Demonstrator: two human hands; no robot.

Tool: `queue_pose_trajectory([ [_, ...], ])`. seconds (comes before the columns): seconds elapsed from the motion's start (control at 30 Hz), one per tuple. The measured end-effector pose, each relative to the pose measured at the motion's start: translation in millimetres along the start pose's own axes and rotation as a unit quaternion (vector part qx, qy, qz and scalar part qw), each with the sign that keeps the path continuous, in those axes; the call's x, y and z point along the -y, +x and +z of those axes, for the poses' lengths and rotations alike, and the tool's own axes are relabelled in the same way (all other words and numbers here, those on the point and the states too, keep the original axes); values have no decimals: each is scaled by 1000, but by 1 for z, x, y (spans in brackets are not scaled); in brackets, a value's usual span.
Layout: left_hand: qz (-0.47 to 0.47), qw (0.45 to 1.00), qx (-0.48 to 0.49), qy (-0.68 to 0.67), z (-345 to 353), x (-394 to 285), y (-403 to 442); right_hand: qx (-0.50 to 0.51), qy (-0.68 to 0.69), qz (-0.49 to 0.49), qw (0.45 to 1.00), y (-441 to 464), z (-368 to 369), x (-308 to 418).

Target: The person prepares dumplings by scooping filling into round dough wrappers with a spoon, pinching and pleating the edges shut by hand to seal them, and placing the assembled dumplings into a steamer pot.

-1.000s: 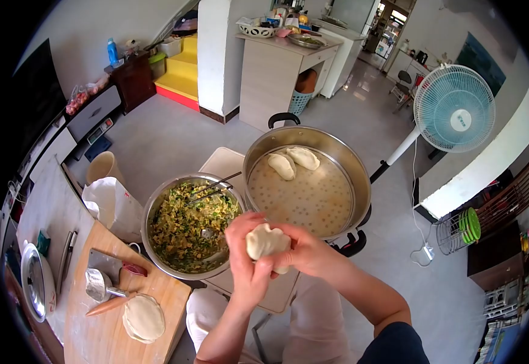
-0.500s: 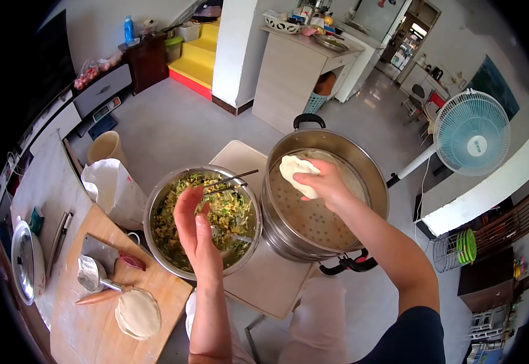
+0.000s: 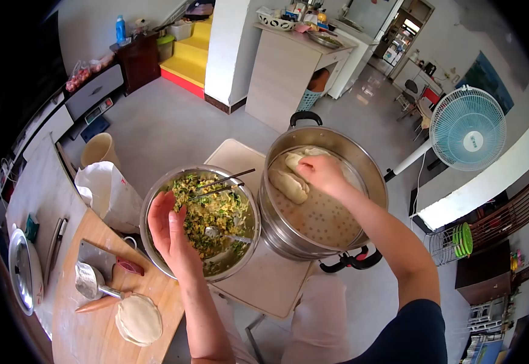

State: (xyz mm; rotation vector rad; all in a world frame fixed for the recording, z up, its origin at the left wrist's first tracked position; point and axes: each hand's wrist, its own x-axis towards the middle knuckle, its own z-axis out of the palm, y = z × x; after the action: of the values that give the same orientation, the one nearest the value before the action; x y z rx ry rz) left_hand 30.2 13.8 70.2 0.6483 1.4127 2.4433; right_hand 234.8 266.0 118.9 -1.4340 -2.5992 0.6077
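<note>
My right hand [image 3: 324, 174] reaches into the steamer pot [image 3: 370, 164], its fingers bent against a pale dumpling [image 3: 290, 185] and others partly hidden behind it. Whether it still grips one cannot be made out. Over the left part of the metal bowl [image 3: 149, 242], my left hand [image 3: 170, 233] is raised with its fingers apart and nothing in it. The bowl holds a yellow and green filling [image 3: 228, 212], with chopsticks [image 3: 228, 179] and a spoon [image 3: 231, 236] in it.
On the wooden board [image 3: 82, 327] at the left lie dough wrappers [image 3: 139, 320], a rolling pin [image 3: 94, 304], a cleaver [image 3: 99, 255] and a flour scoop [image 3: 88, 282]. A white bag [image 3: 116, 197] stands behind it. A fan [image 3: 467, 127] stands at the right.
My hands have parted. The right carried a dumpling from in front of the bowl into the steamer and lowered there. The left moved left and opened.
</note>
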Motion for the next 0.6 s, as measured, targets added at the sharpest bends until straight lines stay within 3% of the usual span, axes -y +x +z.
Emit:
queue_pose_trajectory([
  [0.13,-3,1000,3,-6,-2,4,1,-51,-114,-106,987,-8,32,9],
  [0.37,-8,1000,7,-5,-3,6,1,-21,-304,-75,949,-3,54,24],
  [0.47,-10,1000,9,-2,-3,7,1,-43,-309,-99,945,-3,54,24],
  [0.6,-10,1000,-1,-11,0,5,0,-13,-208,-62,976,11,43,17],
])
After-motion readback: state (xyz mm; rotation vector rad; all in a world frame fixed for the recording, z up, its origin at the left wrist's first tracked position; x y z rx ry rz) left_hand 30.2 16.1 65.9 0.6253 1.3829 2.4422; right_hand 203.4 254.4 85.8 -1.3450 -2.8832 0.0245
